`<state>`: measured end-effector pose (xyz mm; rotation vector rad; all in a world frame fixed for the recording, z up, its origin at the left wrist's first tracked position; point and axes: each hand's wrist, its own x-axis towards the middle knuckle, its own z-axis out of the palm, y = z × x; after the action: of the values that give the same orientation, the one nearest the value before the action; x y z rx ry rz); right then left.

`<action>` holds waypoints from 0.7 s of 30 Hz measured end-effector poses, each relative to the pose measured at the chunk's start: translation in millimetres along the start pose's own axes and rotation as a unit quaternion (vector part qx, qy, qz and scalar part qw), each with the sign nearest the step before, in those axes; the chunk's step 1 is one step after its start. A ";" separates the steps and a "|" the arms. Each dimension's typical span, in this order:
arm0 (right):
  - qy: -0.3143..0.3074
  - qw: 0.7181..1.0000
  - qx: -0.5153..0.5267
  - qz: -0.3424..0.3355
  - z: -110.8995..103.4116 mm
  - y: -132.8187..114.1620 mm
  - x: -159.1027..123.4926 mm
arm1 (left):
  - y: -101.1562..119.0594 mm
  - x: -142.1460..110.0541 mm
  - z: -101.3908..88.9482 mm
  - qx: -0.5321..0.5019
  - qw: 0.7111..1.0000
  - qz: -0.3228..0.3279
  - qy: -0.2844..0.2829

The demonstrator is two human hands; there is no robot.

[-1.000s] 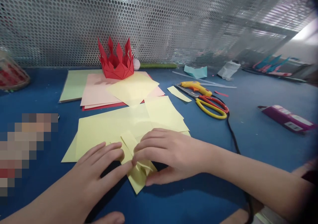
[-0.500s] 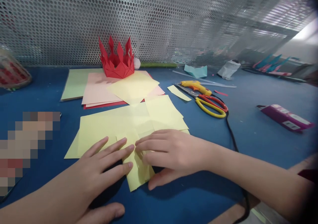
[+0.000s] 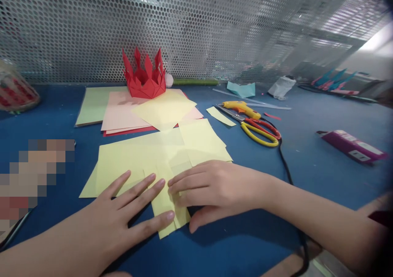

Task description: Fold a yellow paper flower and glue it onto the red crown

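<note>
A small piece of folded yellow paper (image 3: pixel 166 203) lies on the blue table, partly over larger yellow sheets (image 3: pixel 132 156). My left hand (image 3: pixel 113 217) rests on its left side with fingers spread; the index fingertip presses near its lower part, and the other fingertips touch its left edge and the sheet. From the right, my right hand (image 3: pixel 211 187) lies over the folded piece, fingers stretched out and close together, thumb apart on the table. Part of the paper's right side is hidden under that hand.
Behind the sheets stands a red paper crown (image 3: pixel 145 82) on stacked coloured paper (image 3: pixel 125 111). To the right lie scissors (image 3: pixel 260 133), a yellow glue gun (image 3: pixel 242 107) with a black cord, and a purple packet (image 3: pixel 353 146). A pixelated patch (image 3: pixel 30 174) covers the left side.
My left index finger has moved right across the folded paper, and the left thumb has slid down, mostly out of view. The right thumb has shifted slightly right.
</note>
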<state>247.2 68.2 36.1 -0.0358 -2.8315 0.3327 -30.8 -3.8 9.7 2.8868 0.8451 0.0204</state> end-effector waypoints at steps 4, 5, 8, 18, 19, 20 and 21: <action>0.005 0.999 0.033 -0.017 -1.6 2.7 -0.9 | -0.1 2.4 -21.9 -0.059 0.997 -0.013 -0.044; 0.010 0.999 0.030 -0.024 -1.1 2.7 -1.1 | 0.3 2.9 -25.1 -0.067 0.996 -0.015 -0.048; 0.015 0.999 0.019 -0.027 0.4 2.2 -1.8 | 0.8 2.5 -26.5 -0.087 0.995 -0.021 -0.046; 0.029 0.995 0.097 0.022 3.3 5.0 0.9 | -1.5 7.4 -32.1 -0.115 0.992 -0.007 -0.043; 0.034 0.994 0.099 0.029 5.4 4.9 2.1 | -1.7 8.1 -33.0 -0.110 0.993 -0.004 -0.049; 0.034 0.994 0.094 0.035 7.7 4.6 3.4 | -2.0 8.3 -33.0 -0.107 0.993 -0.002 -0.051; 0.034 0.995 0.083 0.041 10.3 4.0 4.7 | -2.6 7.9 -32.2 -0.105 0.993 -0.002 -0.051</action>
<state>239.7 70.1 26.9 -0.1264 -2.7309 0.5722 -27.1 6.7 41.1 2.6648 0.7810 -0.0350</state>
